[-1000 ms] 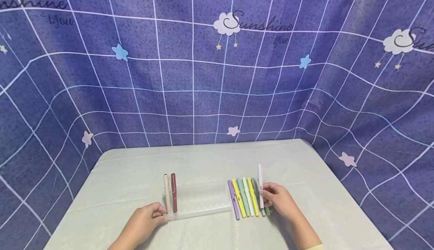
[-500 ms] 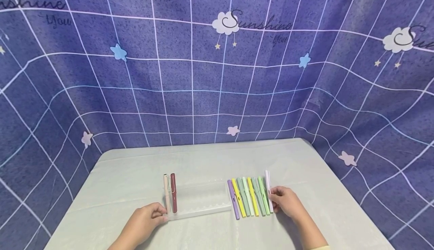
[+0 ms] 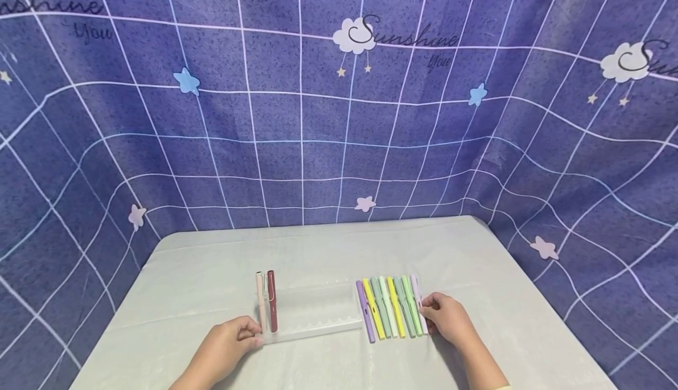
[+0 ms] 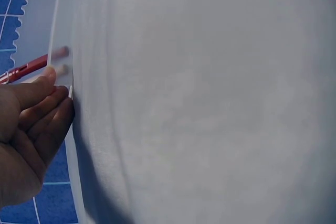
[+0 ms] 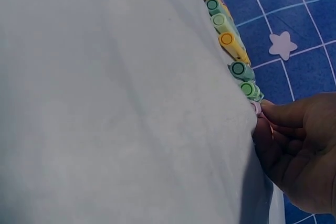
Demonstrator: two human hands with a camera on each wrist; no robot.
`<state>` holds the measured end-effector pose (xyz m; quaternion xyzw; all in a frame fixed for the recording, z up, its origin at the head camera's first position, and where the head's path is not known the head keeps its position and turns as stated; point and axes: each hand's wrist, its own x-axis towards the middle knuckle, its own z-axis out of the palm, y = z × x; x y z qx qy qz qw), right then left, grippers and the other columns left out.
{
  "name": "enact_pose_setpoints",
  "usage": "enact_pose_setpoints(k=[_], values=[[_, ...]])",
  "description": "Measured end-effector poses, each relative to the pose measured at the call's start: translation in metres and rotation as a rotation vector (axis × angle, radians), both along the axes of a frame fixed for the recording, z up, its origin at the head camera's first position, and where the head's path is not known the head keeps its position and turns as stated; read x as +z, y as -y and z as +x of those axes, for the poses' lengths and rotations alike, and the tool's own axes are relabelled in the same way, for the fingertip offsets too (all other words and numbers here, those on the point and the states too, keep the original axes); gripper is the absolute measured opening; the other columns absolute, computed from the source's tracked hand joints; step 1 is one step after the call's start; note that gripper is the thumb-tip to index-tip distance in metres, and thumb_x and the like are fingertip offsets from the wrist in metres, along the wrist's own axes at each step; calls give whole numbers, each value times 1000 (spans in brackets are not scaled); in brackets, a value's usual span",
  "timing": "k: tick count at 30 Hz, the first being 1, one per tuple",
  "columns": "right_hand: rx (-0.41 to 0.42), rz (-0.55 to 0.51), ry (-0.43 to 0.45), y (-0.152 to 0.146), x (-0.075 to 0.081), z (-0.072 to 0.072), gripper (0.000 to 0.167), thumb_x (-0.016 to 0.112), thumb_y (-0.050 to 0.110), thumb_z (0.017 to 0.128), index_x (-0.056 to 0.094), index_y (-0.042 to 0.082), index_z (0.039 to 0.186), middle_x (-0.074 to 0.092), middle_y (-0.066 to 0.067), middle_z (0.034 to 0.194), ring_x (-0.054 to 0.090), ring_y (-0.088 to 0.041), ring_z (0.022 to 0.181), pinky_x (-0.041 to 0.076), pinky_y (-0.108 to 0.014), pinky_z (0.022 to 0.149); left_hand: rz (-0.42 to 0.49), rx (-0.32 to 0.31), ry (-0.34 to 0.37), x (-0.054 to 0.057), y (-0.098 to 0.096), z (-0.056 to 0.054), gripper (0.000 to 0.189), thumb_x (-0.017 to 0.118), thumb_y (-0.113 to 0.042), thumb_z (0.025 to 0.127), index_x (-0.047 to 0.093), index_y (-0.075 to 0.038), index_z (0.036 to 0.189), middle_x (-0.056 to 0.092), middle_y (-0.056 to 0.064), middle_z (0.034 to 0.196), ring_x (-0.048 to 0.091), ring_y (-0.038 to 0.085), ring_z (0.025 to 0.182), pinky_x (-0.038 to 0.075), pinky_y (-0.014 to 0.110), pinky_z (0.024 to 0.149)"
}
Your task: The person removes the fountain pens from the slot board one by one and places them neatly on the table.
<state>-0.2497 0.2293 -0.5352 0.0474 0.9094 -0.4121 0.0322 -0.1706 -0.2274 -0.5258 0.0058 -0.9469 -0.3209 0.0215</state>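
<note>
My left hand (image 3: pixel 226 343) grips the front left corner of a clear plastic pen tray (image 3: pixel 318 334) with thumb and fingers. At that end of the tray lie a beige pen (image 3: pixel 261 299) and a dark red pen (image 3: pixel 272 307), side by side. My right hand (image 3: pixel 447 319) pinches a pale lilac pen (image 3: pixel 416 289) at the right end of a row of pens. In the right wrist view the end of this lilac pen (image 5: pixel 256 108) shows between thumb and fingers, beside a bright green pen (image 5: pixel 249 90).
The row right of the tray runs from a purple pen (image 3: pixel 365 310) through yellow pens (image 3: pixel 373 307) and several green ones, closely set. The pale table cover (image 3: pixel 212 266) reaches back to a blue gridded curtain (image 3: pixel 275 113).
My right hand has carried the lilac pen rightward and down, from above the row to lying at its right end. The left hand stays at the tray's corner.
</note>
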Motion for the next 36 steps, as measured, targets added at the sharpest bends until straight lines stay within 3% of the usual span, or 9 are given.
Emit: enact_pose_setpoints(k=[15, 19, 23, 28, 36], values=[[13, 26, 14, 0, 6, 1, 16, 67, 19, 93, 65, 4, 95, 62, -2, 72, 60, -14, 63, 54, -28, 54, 5, -8, 5, 1, 0, -1, 15, 79, -23, 79, 67, -24, 87, 72, -15, 78, 68, 6, 79, 56, 42, 83], [25, 124, 10, 1, 13, 0, 26, 64, 31, 95, 66, 5, 95, 62, -1, 73, 57, -13, 63, 51, -28, 54, 7, -8, 5, 1, 0, -1, 14, 79, -23, 79, 67, -25, 87, 72, -16, 78, 68, 6, 79, 56, 42, 84], [26, 174, -48, 8, 20, -3, 28, 63, 36, 95, 67, 8, 98, 62, 0, 72, 56, -13, 60, 47, -28, 52, 17, -14, 11, 0, 1, 0, 14, 79, -22, 80, 67, -24, 87, 72, -15, 80, 69, 8, 81, 56, 44, 84], [91, 24, -113, 25, 30, -3, 23, 63, 32, 97, 67, 11, 105, 65, -4, 76, 60, -17, 64, 49, -28, 58, 23, -10, 19, 1, 1, 0, 13, 78, -22, 80, 67, -24, 87, 72, -15, 80, 69, 8, 81, 56, 45, 85], [394, -314, -124, 70, 39, -2, 31, 63, 26, 97, 63, -3, 110, 68, -20, 85, 66, -29, 75, 59, -39, 70, 19, -7, 20, 0, 1, -1, 14, 78, -23, 80, 67, -24, 87, 72, -15, 79, 69, 9, 82, 55, 46, 86]])
